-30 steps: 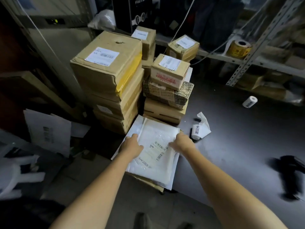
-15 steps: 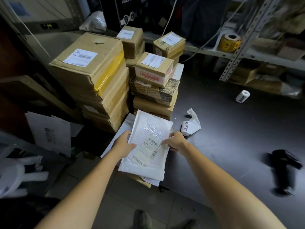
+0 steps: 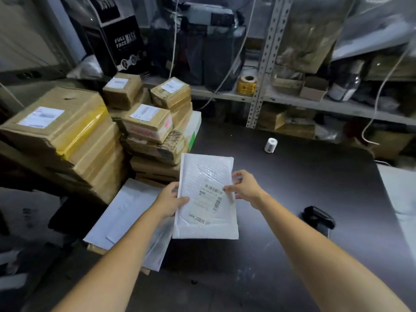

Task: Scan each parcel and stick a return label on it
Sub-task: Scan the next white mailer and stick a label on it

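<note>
A white bubble mailer (image 3: 206, 176) with a barcode label is held above the dark table (image 3: 304, 176), tilted up toward me. My left hand (image 3: 170, 202) grips its left edge, thumb on the front. My right hand (image 3: 245, 188) pinches its right edge by the barcode. More white mailers (image 3: 126, 212) lie stacked on the table's left corner. A black handheld scanner (image 3: 318, 217) rests on the table to the right. A small white label roll (image 3: 270, 145) stands further back on the table.
Stacks of taped cardboard parcels (image 3: 67, 136) with white labels fill the table's left side. A metal shelf (image 3: 292, 102) behind holds a yellow tape roll (image 3: 247, 85), boxes and bags. Cables hang down across the shelf. A white surface (image 3: 400, 199) shows at the right edge.
Both hands lifted the top mailer off the stack and brought it right, over the table. The view tilted up and shifted right.
</note>
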`<act>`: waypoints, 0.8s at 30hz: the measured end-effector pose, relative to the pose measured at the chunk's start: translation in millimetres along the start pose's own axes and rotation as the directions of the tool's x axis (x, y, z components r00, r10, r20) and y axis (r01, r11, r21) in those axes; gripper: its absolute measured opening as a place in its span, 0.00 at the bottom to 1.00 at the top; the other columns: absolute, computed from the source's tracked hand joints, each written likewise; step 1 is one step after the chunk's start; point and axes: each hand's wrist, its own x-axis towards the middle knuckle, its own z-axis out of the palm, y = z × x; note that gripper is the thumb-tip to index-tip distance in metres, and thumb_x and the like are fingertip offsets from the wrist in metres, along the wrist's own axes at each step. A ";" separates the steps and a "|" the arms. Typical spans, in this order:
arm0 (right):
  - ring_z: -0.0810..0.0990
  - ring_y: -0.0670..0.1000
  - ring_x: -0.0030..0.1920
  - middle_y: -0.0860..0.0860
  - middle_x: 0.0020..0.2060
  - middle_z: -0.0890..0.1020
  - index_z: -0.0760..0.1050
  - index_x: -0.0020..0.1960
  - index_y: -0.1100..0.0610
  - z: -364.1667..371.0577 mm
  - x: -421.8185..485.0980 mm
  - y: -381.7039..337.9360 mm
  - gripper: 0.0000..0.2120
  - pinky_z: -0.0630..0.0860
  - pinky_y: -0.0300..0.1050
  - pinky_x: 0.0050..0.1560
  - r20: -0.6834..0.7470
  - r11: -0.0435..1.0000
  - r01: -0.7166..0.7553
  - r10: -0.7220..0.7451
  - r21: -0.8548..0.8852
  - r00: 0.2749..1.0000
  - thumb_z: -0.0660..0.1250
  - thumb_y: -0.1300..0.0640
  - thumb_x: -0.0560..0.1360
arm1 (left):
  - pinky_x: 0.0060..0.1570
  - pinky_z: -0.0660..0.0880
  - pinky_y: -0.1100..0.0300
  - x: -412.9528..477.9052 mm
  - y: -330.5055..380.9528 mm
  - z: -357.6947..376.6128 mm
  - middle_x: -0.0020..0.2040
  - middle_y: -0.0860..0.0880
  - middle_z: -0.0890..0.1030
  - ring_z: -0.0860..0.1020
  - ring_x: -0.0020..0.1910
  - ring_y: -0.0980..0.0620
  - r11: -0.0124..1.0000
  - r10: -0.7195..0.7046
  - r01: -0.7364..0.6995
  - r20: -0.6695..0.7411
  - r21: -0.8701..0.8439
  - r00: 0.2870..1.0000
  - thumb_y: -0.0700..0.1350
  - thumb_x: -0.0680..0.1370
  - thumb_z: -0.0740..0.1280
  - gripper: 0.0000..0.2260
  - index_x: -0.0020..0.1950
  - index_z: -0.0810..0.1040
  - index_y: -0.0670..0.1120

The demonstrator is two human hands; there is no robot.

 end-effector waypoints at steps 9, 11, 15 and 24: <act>0.81 0.51 0.52 0.52 0.54 0.80 0.71 0.64 0.56 -100.6 0.9 56.2 0.23 0.78 0.48 0.51 -0.276 0.998 -0.029 0.015 -0.048 0.961 0.75 0.61 0.72 | 0.38 0.80 0.57 31.8 29.6 115.2 0.55 0.50 0.81 0.81 0.50 0.53 0.996 -0.033 0.014 0.212 0.091 0.977 0.36 0.78 0.67 0.23 0.68 0.68 0.54; 0.80 0.50 0.52 0.52 0.56 0.80 0.71 0.65 0.56 -112.3 4.6 67.6 0.24 0.76 0.44 0.48 -0.322 0.997 -0.053 0.030 -0.061 0.946 0.75 0.60 0.73 | 0.42 0.81 0.55 44.5 28.9 131.2 0.57 0.50 0.80 0.81 0.52 0.52 0.993 -0.056 0.026 0.258 0.116 0.965 0.34 0.77 0.67 0.25 0.71 0.67 0.52; 0.80 0.53 0.56 0.54 0.60 0.79 0.69 0.68 0.57 -121.2 18.4 87.8 0.25 0.78 0.49 0.55 -0.397 0.990 -0.102 0.055 -0.098 0.916 0.73 0.61 0.74 | 0.46 0.81 0.51 72.3 24.8 155.6 0.58 0.47 0.80 0.81 0.53 0.49 0.983 -0.087 0.038 0.274 0.181 0.958 0.34 0.77 0.68 0.28 0.73 0.65 0.52; 0.75 0.49 0.47 0.54 0.62 0.78 0.69 0.70 0.56 -110.2 58.7 116.3 0.24 0.72 0.38 0.42 -0.487 0.955 -0.227 0.109 -0.191 0.866 0.71 0.60 0.75 | 0.55 0.79 0.45 130.0 2.6 175.2 0.56 0.46 0.81 0.80 0.54 0.46 0.955 -0.075 -0.001 0.243 0.297 0.967 0.34 0.76 0.69 0.24 0.70 0.71 0.49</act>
